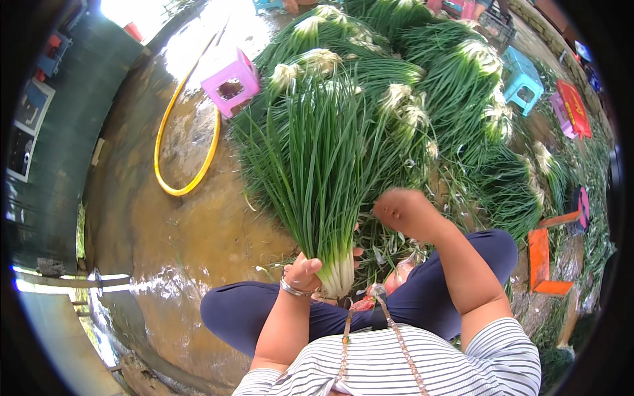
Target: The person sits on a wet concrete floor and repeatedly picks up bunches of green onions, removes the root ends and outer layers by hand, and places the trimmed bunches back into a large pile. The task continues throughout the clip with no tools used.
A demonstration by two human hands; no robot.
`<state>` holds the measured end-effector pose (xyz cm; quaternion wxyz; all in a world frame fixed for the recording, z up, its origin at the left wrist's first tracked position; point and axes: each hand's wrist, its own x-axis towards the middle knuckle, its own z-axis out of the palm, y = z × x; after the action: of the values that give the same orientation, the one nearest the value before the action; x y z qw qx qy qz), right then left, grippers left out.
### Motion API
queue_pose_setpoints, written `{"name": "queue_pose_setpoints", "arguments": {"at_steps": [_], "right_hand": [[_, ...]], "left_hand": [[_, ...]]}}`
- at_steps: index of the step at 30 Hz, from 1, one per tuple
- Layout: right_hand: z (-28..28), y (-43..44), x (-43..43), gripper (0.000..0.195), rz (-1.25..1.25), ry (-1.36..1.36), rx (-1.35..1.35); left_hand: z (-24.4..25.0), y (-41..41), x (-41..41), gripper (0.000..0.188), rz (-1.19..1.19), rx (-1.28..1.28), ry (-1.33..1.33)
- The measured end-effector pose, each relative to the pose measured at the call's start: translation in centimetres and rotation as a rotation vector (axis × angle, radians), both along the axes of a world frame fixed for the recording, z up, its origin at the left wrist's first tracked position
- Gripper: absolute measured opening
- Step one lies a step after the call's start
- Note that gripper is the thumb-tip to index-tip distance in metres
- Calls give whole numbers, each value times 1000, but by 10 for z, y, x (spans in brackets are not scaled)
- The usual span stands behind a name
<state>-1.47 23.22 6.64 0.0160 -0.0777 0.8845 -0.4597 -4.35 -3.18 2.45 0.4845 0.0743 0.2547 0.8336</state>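
Note:
My left hand [305,271] grips a bunch of green onions [324,198] low down, around the pale stalks. Its white ends point toward my lap, and the long green leaves fan out away from me. To the right of the bunch, my right hand [403,210] is raised and blurred by motion. Its fingers look bent and are mostly hidden, so I cannot tell whether anything is in them. Below that hand, loose leaves and trimmings [384,250] litter the ground between my legs.
Bundled green onions [441,74] are heaped ahead. A pink plastic stool [232,84] and a yellow hose [161,171] occupy the wet floor at left. At right are a blue stool [522,81] and an orange piece [539,260]. Parts of other people show at the top edge.

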Motion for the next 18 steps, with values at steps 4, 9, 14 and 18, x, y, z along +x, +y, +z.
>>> {"name": "queue_pose_setpoints", "arguments": {"at_steps": [4, 9, 14, 18], "right_hand": [[45, 5, -19, 19, -319, 463, -141], [3, 47, -43, 26, -462, 342, 145], [14, 58, -32, 16, -378, 260, -179], [22, 58, -25, 24, -312, 209, -700]], "left_hand": [[-15, -3, 4, 88, -166, -8, -48], [-29, 3, 15, 91, -229, 50, -60], [-40, 0, 20, 90, -166, 50, -234], [-35, 11, 14, 86, -26, 103, -169]]}}
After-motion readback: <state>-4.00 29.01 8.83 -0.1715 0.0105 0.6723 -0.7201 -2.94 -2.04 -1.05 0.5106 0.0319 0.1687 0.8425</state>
